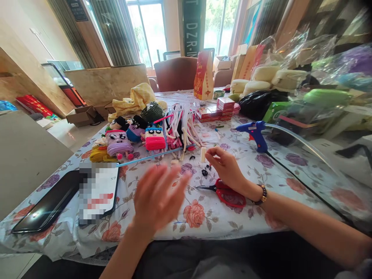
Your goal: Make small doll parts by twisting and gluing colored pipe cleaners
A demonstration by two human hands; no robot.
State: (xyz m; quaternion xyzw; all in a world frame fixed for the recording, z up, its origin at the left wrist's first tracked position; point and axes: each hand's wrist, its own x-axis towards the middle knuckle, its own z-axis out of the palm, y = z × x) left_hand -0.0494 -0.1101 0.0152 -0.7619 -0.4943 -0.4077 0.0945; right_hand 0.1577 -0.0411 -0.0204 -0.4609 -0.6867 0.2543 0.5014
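My left hand (158, 197) hovers above the flowered tablecloth (203, 217), fingers stretched out and blurred by motion, holding nothing. My right hand (225, 166) rests beside red scissors (226, 193), its fingertips pinched together near a short white stick (203, 154); what the pinch holds is too small to name. Small black bits (205, 171) lie just left of that hand. A blue rod (154, 155) lies across the cloth in front of a heap of white and pink pipe cleaners (181, 126).
Several small yarn dolls (120, 141) stand at the left. Two phones (99, 192) lie near the front left edge. A blue glue gun (255, 133) with a black cord sits to the right. Red boxes (217, 110), bags and clutter fill the back and right.
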